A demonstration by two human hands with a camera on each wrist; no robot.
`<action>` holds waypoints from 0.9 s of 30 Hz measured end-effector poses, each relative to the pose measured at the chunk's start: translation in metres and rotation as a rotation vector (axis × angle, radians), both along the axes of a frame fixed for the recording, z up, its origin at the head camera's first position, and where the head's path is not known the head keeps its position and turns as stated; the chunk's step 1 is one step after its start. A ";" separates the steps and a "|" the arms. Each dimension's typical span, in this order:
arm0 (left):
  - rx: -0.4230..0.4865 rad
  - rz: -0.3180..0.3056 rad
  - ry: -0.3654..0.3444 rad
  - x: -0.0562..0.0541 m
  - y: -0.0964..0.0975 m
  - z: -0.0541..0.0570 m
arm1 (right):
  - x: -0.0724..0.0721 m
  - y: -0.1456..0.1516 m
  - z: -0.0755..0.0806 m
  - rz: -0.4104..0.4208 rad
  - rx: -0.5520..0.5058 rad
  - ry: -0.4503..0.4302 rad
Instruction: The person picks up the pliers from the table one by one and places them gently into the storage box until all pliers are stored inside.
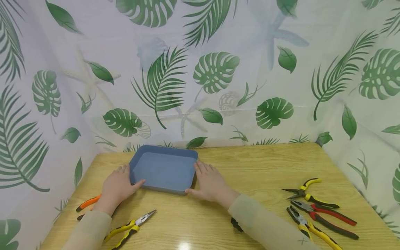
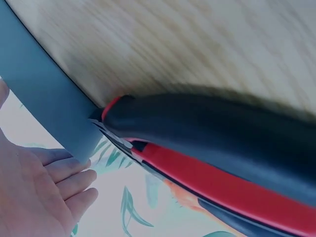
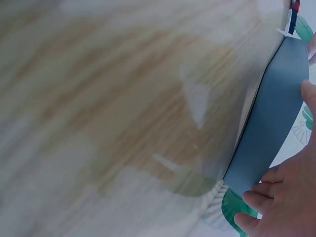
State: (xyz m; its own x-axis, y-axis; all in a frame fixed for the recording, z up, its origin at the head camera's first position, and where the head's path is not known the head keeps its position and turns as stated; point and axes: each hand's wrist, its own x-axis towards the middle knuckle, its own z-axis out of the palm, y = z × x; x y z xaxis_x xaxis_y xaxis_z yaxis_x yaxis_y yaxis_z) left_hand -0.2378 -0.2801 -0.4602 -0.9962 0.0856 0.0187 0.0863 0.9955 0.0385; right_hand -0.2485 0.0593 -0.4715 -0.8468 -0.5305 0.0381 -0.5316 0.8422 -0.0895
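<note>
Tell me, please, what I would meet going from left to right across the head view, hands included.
Orange handle, left hand, blue tray, right hand, group of three pliers.

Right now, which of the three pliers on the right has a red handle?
The middle combination pliers, between the needle-nose pliers and the nearer combination pliers, both yellow-handled.

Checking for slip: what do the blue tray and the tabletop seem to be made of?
Blue rectangular tray: probably plastic, with a smooth matte finish; colour is even and corners rounded. Tabletop: wood or wood-look laminate, rather glossy; grain shows, and light glares off it.
</note>
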 end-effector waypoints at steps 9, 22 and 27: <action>-0.037 -0.011 0.003 0.005 0.010 0.004 | -0.001 0.009 0.000 0.010 -0.026 -0.021; -0.105 -0.061 -0.024 0.007 0.018 0.005 | -0.005 0.028 -0.001 0.023 -0.049 -0.057; -0.110 -0.087 -0.041 0.009 0.022 0.008 | -0.006 0.038 -0.002 0.033 -0.059 -0.055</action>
State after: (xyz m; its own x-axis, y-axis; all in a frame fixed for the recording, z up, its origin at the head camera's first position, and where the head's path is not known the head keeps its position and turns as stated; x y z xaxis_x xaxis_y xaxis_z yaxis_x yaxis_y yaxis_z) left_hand -0.2289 -0.2584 -0.4526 -0.9847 0.1707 -0.0364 0.1728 0.9828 -0.0653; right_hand -0.2542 0.0973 -0.4732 -0.8303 -0.5567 0.0240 -0.5523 0.8164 -0.1685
